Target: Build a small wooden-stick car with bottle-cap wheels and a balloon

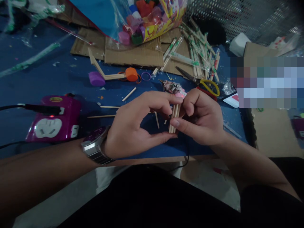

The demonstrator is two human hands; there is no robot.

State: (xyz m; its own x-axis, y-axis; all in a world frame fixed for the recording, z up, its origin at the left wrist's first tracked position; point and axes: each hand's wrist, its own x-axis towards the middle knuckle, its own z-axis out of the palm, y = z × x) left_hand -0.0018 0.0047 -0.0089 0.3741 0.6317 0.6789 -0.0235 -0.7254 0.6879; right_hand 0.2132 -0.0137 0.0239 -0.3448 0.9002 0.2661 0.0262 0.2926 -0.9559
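Observation:
Both my hands grip a small bundle of wooden sticks (pixel 175 117) in front of me, just above the table's near edge. My left hand (pixel 135 123) pinches it end to end, thumb at the bottom and index finger at the top. Around its side closes my right hand (pixel 204 117), with the thumb pressed on the lower part. Behind my fingertips lies a glue gun with a pink label and a crusted tip (pixel 172 87), partly hidden. Loose stick pieces (pixel 129 94) are scattered left of the bundle. Farther back, joined sticks (pixel 115 76) connect a purple block (pixel 97 79) and an orange block (pixel 131 74).
A purple power outlet box (pixel 57 117) with a plugged-in cable stands at left. Yellow-handled scissors (pixel 209 85) lie behind my right hand. Wrapped sticks (pixel 199 50) and flat cardboard (pixel 133 52) lie farther back, beside a bag of colourful blocks (pixel 152 25).

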